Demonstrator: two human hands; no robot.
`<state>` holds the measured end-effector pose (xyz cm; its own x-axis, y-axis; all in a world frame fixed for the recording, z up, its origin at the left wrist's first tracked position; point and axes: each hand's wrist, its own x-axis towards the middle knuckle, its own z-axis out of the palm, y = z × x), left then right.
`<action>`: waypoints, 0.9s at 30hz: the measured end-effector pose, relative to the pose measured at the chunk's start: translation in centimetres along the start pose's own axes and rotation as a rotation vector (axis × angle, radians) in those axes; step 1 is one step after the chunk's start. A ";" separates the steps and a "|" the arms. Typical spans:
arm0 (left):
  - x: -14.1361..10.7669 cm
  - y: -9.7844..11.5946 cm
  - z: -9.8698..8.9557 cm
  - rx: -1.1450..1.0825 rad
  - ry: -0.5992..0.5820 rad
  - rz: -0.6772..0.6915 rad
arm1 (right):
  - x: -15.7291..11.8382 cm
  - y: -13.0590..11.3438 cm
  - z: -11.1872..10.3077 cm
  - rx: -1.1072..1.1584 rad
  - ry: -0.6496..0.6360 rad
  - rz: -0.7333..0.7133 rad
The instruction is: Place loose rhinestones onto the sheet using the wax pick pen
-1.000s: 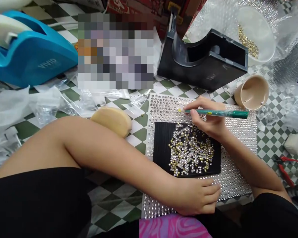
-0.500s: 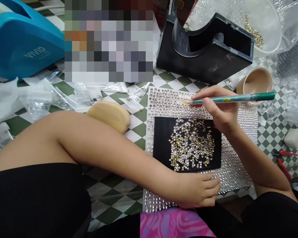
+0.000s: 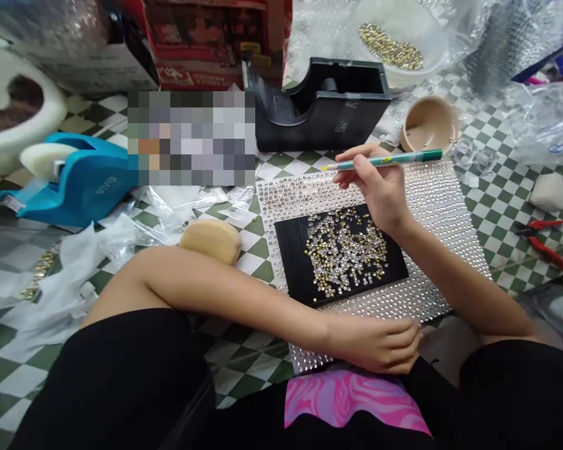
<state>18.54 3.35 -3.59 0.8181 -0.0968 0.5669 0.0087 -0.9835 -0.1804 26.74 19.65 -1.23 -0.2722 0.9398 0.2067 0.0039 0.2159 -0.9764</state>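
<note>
My right hand is closed round a green pencil, its pale yellow tip pointing left above a sheet set with rows of rhinestones. Under that wrist, a black board lies tilted on the sheet. Loose gold and silver rhinestones are scattered over the board. My left hand rests at the sheet's near edge, just below the board. Its fingers are curled together, and whatever may be under them is hidden.
A black tape dispenser and blue tape dispenser stand behind. Near them are a tan cup, a bowl of gold rhinestones, a yellowish oval block, red-handled pliers and plastic bags on checked cloth.
The view has shifted, bringing the whole blue dispenser and a red box into sight. My right hand still holds the pencil over the sheet. My left hand's fingers are drawn closer together.
</note>
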 end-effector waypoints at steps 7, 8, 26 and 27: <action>0.4 1.0 -0.2 0.028 -0.060 0.147 | -0.9 1.4 -0.8 -0.193 0.004 -0.147; 0.4 1.2 -0.2 0.027 -0.078 0.159 | -1.0 1.4 -0.9 -0.204 0.004 -0.154; 0.4 -7.1 -8.6 -0.023 -0.206 0.022 | -1.5 -0.1 -1.8 0.354 0.112 0.129; -0.1 -8.2 -10.5 0.080 -0.250 -0.050 | -1.5 0.0 -1.8 0.351 0.116 0.121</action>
<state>12.34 9.77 6.28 0.9320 0.0025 0.3624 0.0904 -0.9700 -0.2259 28.93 18.70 -1.43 -0.1795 0.9809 0.0752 -0.3061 0.0169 -0.9519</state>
